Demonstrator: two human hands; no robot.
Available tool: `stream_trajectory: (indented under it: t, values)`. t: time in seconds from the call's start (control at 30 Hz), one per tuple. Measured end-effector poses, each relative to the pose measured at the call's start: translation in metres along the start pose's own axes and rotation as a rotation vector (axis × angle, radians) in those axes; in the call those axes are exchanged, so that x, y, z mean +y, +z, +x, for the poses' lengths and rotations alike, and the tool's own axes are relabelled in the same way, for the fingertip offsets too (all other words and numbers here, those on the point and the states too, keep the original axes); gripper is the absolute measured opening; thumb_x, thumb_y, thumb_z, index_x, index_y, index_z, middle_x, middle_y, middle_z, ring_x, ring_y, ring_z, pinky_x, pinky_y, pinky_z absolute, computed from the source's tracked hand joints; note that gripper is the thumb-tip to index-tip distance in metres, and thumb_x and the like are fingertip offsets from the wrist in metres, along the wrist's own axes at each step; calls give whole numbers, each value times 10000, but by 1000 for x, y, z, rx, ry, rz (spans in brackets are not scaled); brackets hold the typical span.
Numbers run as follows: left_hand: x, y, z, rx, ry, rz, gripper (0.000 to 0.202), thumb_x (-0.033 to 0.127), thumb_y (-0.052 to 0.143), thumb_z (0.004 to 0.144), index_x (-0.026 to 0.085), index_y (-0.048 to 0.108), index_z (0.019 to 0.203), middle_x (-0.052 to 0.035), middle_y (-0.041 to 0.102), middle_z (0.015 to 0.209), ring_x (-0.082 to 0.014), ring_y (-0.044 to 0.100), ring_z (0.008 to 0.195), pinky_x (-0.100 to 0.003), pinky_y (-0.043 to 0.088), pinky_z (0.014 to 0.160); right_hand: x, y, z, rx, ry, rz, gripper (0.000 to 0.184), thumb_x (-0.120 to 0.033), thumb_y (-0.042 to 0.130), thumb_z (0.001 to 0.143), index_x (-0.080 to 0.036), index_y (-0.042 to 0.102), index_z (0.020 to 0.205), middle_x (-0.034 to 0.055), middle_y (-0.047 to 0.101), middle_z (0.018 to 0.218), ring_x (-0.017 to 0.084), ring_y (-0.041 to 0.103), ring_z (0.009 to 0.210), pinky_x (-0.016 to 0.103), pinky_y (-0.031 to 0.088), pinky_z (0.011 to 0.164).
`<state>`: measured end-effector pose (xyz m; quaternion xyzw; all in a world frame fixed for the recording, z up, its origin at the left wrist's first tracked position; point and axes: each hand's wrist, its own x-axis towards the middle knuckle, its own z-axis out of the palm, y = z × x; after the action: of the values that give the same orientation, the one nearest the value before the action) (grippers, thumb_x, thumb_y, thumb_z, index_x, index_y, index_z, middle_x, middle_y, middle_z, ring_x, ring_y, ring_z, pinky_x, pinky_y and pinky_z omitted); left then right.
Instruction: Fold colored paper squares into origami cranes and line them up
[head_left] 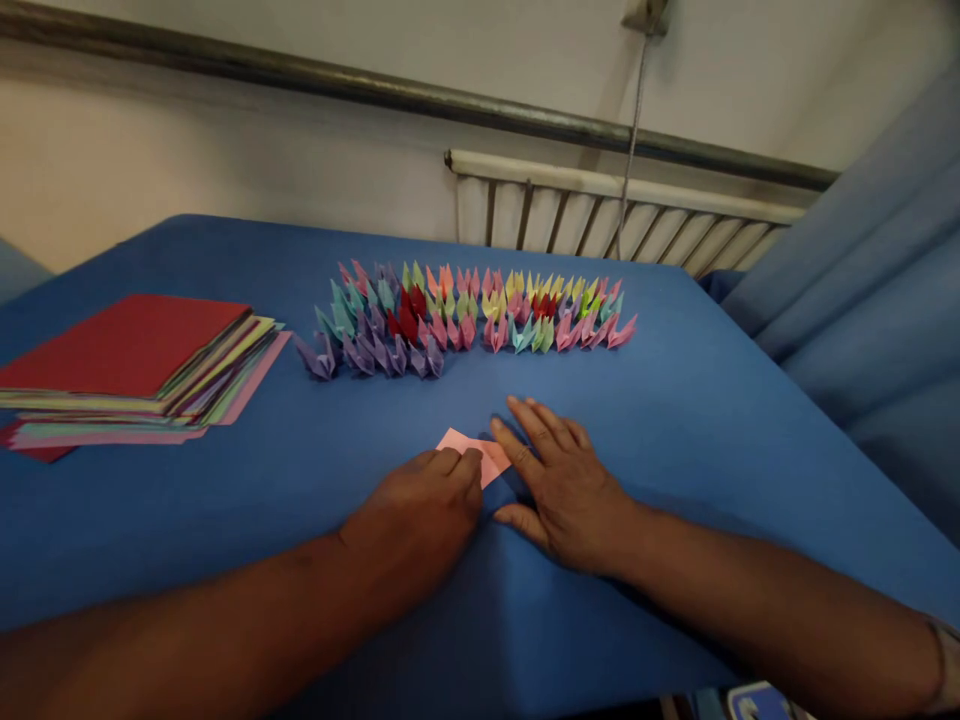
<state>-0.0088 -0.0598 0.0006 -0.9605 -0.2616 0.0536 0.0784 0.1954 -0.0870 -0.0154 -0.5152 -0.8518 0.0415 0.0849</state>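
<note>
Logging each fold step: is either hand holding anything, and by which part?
Nothing is lifted: the left hand presses the folded pink paper at its near-left edge with its fingertips, and the right hand lies flat against its right end.

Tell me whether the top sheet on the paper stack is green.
No, the paper stack is topped by a dark red sheet.

My desk (712, 400), draped in blue cloth, stands before a cream wall (225, 150) where a grey pipe (375, 88) runs above a white ribbed radiator (585, 215), a thin cord (634, 130) hanging down, blue fabric (877, 260) at my right.
</note>
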Motion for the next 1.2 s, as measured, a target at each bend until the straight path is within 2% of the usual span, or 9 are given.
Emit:
stream_trajectory:
  t: [0.13,0.3,0.53,0.7,0.8,0.87,0.93,1.07,1.2]
  values:
    - [3,-2,1,30,7,58,315,105,435,865,64,634,1105,-164,654,985,-281,606,897,-428,503,802,-6,2,7,-97,-48,66,721,-643,381,904,-217,317,1482,136,224,1573,337,204,1427,538,257,1091]
    - [6,-2,-3,5,14,96,315,80,415,853,45,652,1058,-194,661,1049,-295,629,937,-407,514,777,-11,-2,6,-114,5,23,733,-603,381,919,-96,366,1449,162,304,1539,323,264,1403,508,262,1101]
    - [3,20,-19,162,26,67,398,165,401,916,10,563,1245,-225,585,1288,-298,569,1179,-410,434,999,-6,-2,-13,-90,209,-114,723,-562,363,940,-20,402,1416,234,383,1475,358,365,1343,515,310,1056]
    - [-6,18,-21,153,73,-113,429,162,401,902,28,531,1288,-210,569,1320,-292,534,1232,-410,403,1026,-8,-13,-4,-60,265,-208,474,-323,387,963,-17,545,1289,253,432,1433,378,418,1296,541,331,1023]
    - [-12,9,-17,121,43,-191,407,175,408,902,58,552,1264,-187,601,1284,-276,567,1183,-400,416,1010,-9,-26,13,-130,132,-148,375,-190,450,902,-63,585,1228,227,440,1434,362,459,1266,531,369,998]
    - [-16,6,-15,107,39,-236,386,170,416,901,93,557,1252,-159,625,1249,-252,587,1142,-378,428,990,-9,-31,23,-235,-48,-8,488,-209,568,813,-97,531,1287,186,425,1458,333,443,1291,494,374,1027]
    - [-20,7,-15,98,46,-286,374,159,412,903,129,551,1249,-128,642,1220,-229,596,1114,-359,436,969,-6,-32,28,-257,-117,103,586,-245,619,763,-108,490,1318,173,409,1469,321,407,1322,481,360,1054]
    - [-23,13,-13,111,56,-328,373,132,380,913,161,532,1252,-103,641,1209,-215,588,1114,-360,430,966,4,-22,28,-192,-158,230,597,-288,611,782,-113,462,1333,175,386,1477,305,352,1357,488,313,1089]
    - [-26,11,-8,154,26,-347,373,135,394,908,148,529,1255,-116,636,1198,-239,590,1089,-389,448,946,11,-5,32,-62,-192,308,528,-350,623,824,-140,503,1294,159,450,1429,287,403,1316,487,327,1068]
